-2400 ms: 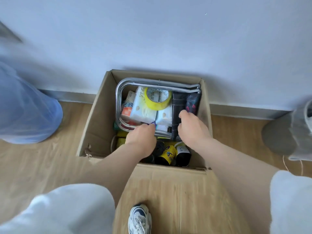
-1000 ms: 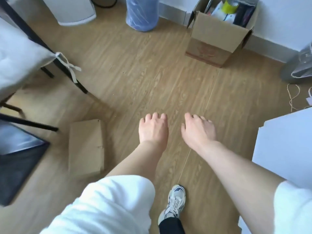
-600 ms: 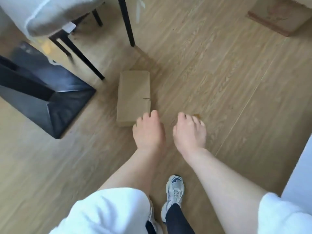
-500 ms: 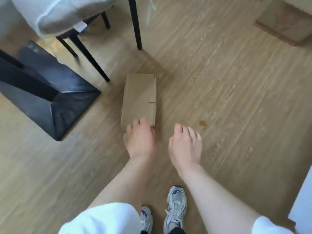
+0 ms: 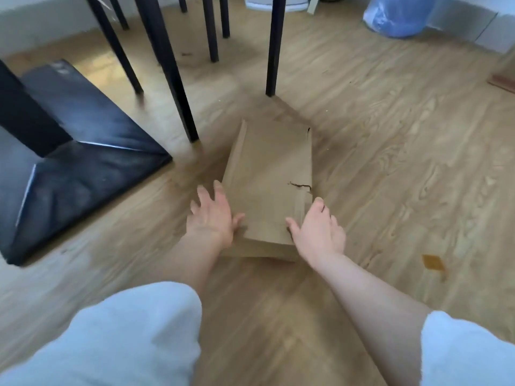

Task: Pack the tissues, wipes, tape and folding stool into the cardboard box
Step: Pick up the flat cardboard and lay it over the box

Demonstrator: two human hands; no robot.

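Flanking flat, torn cardboard piece [image 5: 269,185]: left hand [image 5: 210,218], right hand [image 5: 316,228]

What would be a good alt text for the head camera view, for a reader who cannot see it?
Two bare hands, left hand and right hand, reach down to the near end of a flat brown cardboard piece lying on a wooden floor. Black chair legs and a black cushion lie beyond it, on the left.

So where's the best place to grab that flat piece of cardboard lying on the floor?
By its two long edges near the close end, one hand from each side. The flat cardboard lies lengthwise away from the person, and the left hand and right hand already flank it. Stay clear of the tear on the right edge.
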